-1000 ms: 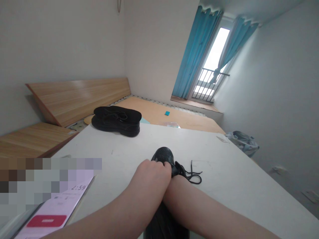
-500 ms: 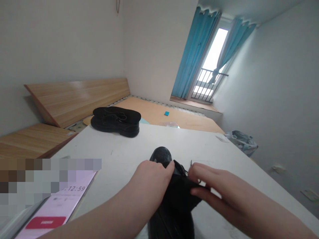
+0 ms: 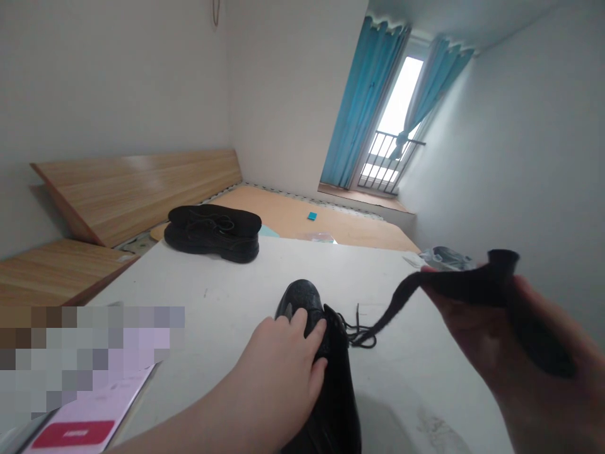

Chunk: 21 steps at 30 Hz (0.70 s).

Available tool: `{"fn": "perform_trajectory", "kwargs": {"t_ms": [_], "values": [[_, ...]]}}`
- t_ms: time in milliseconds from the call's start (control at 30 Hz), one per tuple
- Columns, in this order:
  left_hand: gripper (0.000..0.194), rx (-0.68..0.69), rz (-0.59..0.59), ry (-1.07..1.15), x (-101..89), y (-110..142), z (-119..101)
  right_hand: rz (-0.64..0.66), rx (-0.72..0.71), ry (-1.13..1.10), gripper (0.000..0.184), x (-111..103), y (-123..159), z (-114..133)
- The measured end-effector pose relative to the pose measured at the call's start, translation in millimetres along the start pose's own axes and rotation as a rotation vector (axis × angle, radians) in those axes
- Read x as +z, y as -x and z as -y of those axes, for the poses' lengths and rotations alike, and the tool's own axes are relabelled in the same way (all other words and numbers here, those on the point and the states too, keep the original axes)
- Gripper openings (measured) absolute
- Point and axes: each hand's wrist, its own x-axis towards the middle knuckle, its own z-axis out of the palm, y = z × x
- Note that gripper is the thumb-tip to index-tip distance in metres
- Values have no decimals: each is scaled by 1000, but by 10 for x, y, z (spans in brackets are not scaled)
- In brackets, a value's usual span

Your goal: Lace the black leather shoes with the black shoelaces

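Black shoe (image 3: 326, 378) at near centre of white table (image 3: 246, 284), pinned at its stiff toe by flat left hand (image 3: 283, 362), fingers spread; limp, light insole (image 3: 454, 287) pinched in right hand (image 3: 520, 353), bending under its own weight.

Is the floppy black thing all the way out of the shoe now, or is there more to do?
It looks out: the right hand holds the black insole up in the air, clear of the near shoe. The left hand presses that shoe down on the white table, its laces loose. The other shoe at the far edge lies untouched; whether its insole is in cannot be seen.
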Motion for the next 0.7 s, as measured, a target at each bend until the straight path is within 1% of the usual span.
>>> {"fn": "perform_trajectory", "kwargs": {"t_ms": [67,100,167,200,267,333,367,400,433,467,533,567,633,667,700], "values": [[49,4,-20,26,30,13,-26,-83,-76,-157,24,127,5,75],[51,3,-19,31,35,21,-37,-100,-99,-223,19,200,2,95],[54,-9,3,25,15,45,-54,-91,-121,-300,8,351,-14,95],[55,-16,23,28,-7,61,-61,-63,-113,-297,9,425,-26,76],[49,-4,71,73,-64,102,-72,56,-37,-234,18,559,-54,14],[36,35,102,145,-118,142,-86,264,122,-135,22,657,-79,-60],[31,57,103,174,-139,157,-94,369,205,-84,24,685,-87,-92],[28,69,100,189,-156,167,-103,447,261,-31,25,696,-92,-118],[27,73,97,191,-170,172,-112,506,287,32,25,690,-92,-133],[28,77,108,189,-181,172,-119,553,283,109,24,668,-88,-137],[31,95,174,174,-204,166,-126,660,205,281,15,585,-71,-114],[31,103,216,163,-216,164,-123,729,156,357,21,534,-60,-91],[31,103,290,145,-243,166,-101,871,85,448,48,438,-38,-41],[30,94,318,138,-256,171,-84,923,65,466,59,403,-28,-23],[31,82,333,127,-267,177,-64,957,55,479,65,382,-18,-13]]}}
